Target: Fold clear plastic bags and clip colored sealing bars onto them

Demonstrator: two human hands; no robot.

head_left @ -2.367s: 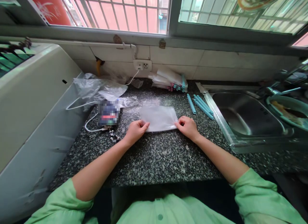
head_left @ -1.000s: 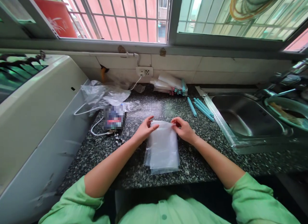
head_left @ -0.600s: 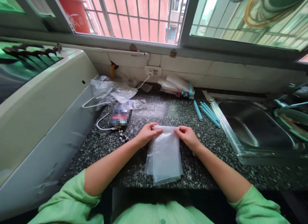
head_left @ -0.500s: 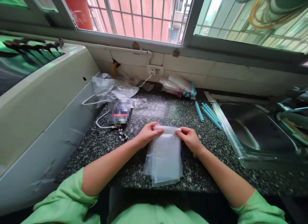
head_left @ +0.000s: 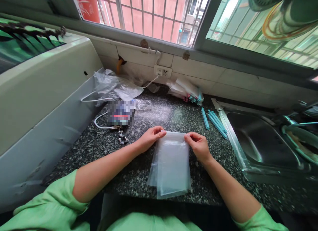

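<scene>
The clear plastic bag (head_left: 174,168), which first lies crosswise between the hands with its long side facing the person, now lies lengthwise, its loose end reaching toward the near edge of the table (head_left: 139,178). The hands move from its near corners to its far end. The left hand (head_left: 152,138), open with its thumb lifted apart a second ago, now pinches the left corner. The right hand (head_left: 200,146) now pinches the right corner. Their fingertips are farther apart than a moment ago, and more of the band along the far end shows between them. The camera's view is tilted more, so the window frame (head_left: 174,47) slopes more steeply.
</scene>
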